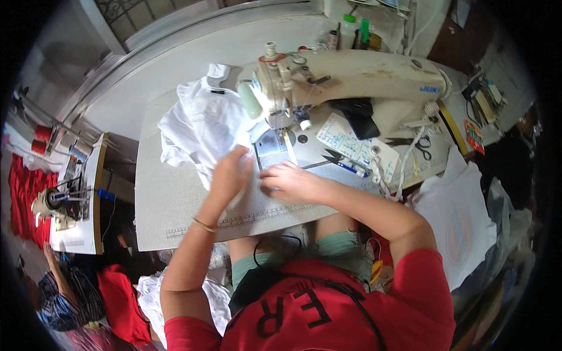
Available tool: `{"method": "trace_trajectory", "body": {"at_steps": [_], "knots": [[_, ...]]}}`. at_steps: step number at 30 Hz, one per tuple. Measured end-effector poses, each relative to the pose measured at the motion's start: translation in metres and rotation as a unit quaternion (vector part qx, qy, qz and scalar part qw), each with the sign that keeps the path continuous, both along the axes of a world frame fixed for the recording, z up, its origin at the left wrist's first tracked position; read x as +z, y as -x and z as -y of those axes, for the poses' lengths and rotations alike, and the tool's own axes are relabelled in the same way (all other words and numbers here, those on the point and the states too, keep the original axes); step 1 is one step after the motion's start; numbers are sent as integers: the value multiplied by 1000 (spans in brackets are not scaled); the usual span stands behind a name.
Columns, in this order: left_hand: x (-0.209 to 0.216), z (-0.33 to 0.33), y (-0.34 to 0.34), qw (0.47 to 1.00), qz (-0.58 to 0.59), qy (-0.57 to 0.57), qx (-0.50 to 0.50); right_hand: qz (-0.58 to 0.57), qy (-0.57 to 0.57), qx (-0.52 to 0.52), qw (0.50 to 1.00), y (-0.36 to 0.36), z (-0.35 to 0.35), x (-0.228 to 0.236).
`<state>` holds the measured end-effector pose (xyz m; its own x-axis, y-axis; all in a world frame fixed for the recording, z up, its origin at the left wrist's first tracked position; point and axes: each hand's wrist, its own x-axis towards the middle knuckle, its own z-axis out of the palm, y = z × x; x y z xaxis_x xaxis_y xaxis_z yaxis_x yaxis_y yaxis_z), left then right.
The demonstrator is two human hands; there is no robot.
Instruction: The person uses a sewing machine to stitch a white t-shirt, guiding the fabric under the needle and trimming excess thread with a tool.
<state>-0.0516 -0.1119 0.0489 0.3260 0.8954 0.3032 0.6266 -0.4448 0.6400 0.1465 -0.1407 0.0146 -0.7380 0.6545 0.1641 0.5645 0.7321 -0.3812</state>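
Observation:
A white knit garment [202, 120] lies bunched on the left of the sewing table, its edge reaching toward the needle area of a cream sewing machine [351, 76]. My left hand [231, 171] is closed at the garment's near right edge, its fingers slightly blurred. Close by on the right, my right hand [295, 184] has its fingers curled together just in front of the metal needle plate [272, 146]. Whatever its fingertips may hold is hidden. A narrow white strip [291, 149] lies beside the presser foot, apart from my right hand.
Right of the needle lie thread snips [336, 161], a written paper [345, 137], a dark phone [363, 124] and black scissors [422, 146]. White cloth [456, 216] hangs at the right. Another person [64, 289] sits at a second machine, lower left.

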Motion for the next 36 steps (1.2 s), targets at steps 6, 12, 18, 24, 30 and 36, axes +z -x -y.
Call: {"method": "trace_trajectory", "body": {"at_steps": [6, 12, 18, 24, 30, 36], "knots": [[-25, 37, -43, 981, -54, -144, -116, -83, 84, -108, 987, -65, 23, 23], [-39, 8, -34, 982, 7, -146, -116, -65, -72, -58, 994, -58, 6, 16], [-39, -29, -24, 991, 45, -18, -127, 146, -218, -232, 937, -71, -36, 14], [-37, -92, -45, 979, 15, -104, -175, 33, -300, -268, 915, -85, -92, 5], [-38, -104, -61, 953, 19, -284, -99, -91, -107, -280, 950, -50, -127, -10], [-26, -88, -35, 920, -184, -262, -227, -129, -32, -305, 943, -41, -121, -22]]}}
